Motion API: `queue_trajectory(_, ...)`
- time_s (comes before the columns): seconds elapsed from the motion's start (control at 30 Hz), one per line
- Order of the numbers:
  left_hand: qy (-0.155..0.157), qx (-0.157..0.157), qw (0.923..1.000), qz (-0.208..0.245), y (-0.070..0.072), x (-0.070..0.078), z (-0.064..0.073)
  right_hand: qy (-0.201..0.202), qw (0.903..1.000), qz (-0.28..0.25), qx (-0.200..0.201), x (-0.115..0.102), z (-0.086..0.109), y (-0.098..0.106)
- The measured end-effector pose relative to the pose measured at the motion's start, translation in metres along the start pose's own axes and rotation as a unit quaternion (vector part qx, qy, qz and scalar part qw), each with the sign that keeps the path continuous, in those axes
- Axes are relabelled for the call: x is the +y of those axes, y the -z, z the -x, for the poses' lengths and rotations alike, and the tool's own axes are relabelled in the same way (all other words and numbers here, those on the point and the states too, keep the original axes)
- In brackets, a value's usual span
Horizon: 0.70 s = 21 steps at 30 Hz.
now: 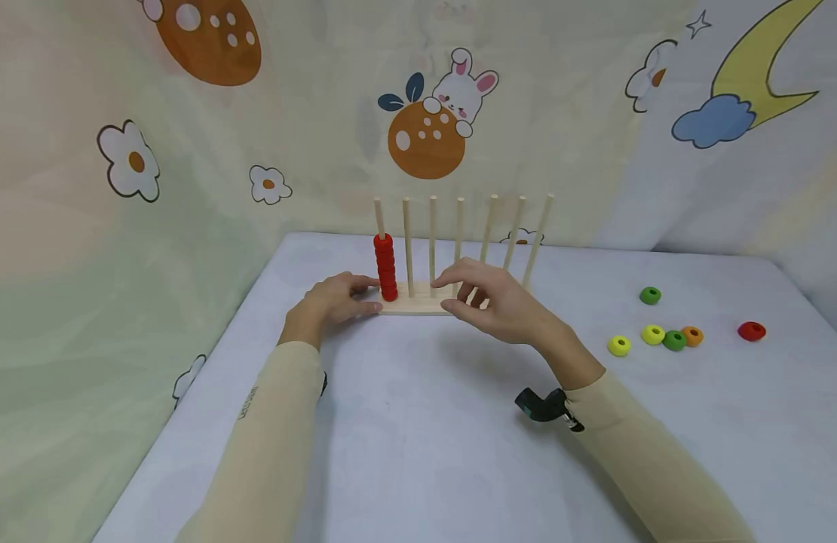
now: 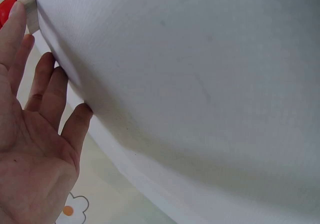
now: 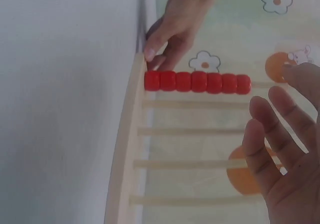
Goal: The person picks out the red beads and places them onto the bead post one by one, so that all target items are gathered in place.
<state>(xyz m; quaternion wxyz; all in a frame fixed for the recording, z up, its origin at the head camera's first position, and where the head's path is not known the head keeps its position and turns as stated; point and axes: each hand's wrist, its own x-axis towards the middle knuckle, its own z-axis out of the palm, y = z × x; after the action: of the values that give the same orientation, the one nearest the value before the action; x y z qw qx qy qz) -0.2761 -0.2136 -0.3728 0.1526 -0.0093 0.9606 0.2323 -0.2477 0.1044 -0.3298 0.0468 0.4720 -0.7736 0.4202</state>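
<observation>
A wooden peg stand (image 1: 418, 305) with several upright rods stands toward the back of the table. Red beads (image 1: 386, 268) are stacked on its leftmost rod, which pokes out above them; the other visible rods bear no beads. With thumb and index finger, my left hand (image 1: 333, 299) holds the left end of the base, its other fingers loose beside it. Before the middle rods hovers my right hand (image 1: 496, 300), its fingers slightly bent and apart, with nothing between them. It hides the lower parts of the right-hand rods.
To the right lie loose beads: a green bead (image 1: 650, 295), a yellow bead (image 1: 619, 346), a second yellow bead (image 1: 652, 335) close to another green bead (image 1: 674, 341) and an orange bead (image 1: 693, 336), and a red bead (image 1: 752, 331) farther right. A patterned cloth (image 1: 323, 113) hangs behind the table.
</observation>
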Motion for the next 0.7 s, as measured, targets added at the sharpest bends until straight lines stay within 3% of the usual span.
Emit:
queue_trajectory(0.53, -0.008, -0.016, 0.9998, 0.002, -0.002, -0.001, -0.003, -0.049, 0.9941, 0.097, 0.009, 0.004, 0.05, 0.057)
queue_trajectory(0.7, -0.02, -0.015, 0.9996, -0.011, 0.003, -0.002, -0.002, -0.043, 0.9917, 0.121, 0.015, 0.01, 0.065, 0.07)
